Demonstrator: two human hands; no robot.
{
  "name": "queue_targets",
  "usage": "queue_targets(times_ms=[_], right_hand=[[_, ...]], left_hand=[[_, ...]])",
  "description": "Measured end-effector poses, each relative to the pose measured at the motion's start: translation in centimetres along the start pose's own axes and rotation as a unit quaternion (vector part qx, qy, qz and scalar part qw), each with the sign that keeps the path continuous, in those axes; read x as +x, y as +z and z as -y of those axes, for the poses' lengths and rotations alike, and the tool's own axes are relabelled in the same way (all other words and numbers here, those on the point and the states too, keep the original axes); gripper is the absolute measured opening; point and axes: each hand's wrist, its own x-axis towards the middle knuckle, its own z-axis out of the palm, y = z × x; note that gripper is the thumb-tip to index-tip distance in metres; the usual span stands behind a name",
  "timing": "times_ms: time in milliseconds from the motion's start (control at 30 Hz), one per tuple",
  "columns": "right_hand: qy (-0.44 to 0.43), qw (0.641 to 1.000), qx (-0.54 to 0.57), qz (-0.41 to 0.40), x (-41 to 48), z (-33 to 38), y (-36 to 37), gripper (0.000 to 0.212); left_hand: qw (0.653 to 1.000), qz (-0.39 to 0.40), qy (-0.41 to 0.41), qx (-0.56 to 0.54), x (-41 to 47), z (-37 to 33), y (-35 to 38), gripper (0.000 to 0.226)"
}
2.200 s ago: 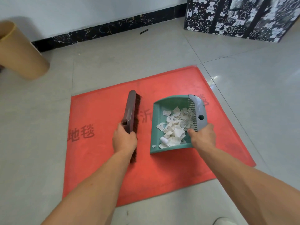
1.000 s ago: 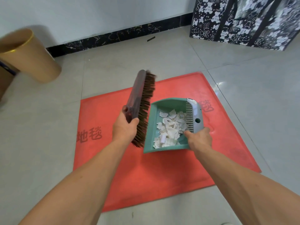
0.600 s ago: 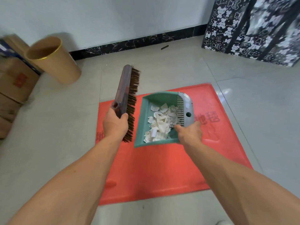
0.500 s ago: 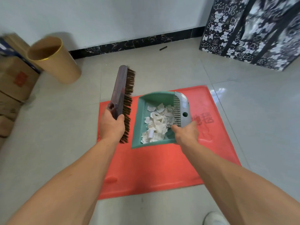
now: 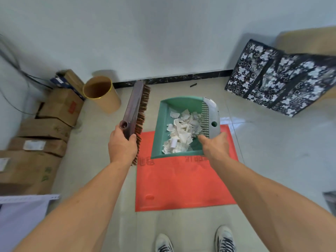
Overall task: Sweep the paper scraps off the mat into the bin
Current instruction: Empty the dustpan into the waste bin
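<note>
Shoes (image 5: 195,240), two white sneakers w/ dark stripes, stand on pale floor tiles at the bottom edge. Just beyond them lies a red mat (image 5: 181,184) w/ faint printed characters. Both bare forearms reach fwd over it. Left hand (image 5: 122,146) is wrapped tight round the near end of a brush (image 5: 135,113), a dark wooden block w/ brown bristles facing right, raised and pointing away toward the wall. Right hand (image 5: 214,147) grips the near right corner of a green dustpan (image 5: 163,124) by its grey comb edge, thumb inside, holding it up over the mat's far end. Paper scraps (image 5: 181,131), white and torn, sit piled inside the dustpan. Further left, a tan round bin (image 5: 103,95) stands open near the wall, beside stacked cardboard boxes (image 5: 41,135). Far right, a black-and-white patterned bag (image 5: 280,79) leans by the wall.
</note>
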Motion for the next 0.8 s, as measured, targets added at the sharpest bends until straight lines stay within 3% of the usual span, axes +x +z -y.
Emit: queue_targets(times_ms=[333, 800], right_hand=[[-0.043, 0.999, -0.017, -0.018, -13.3, 13.5, -2.8, 0.053], [-0.066, 0.997, -0.021, 0.023, -18.0, 21.3, 0.0, 0.054]], left_hand=[[0.998, -0.028, 0.030, -0.049, -0.3, -5.9, -17.0, 0.051], [0.996, -0.063, -0.006, -0.056, 0.6, -8.3, -26.0, 0.052]])
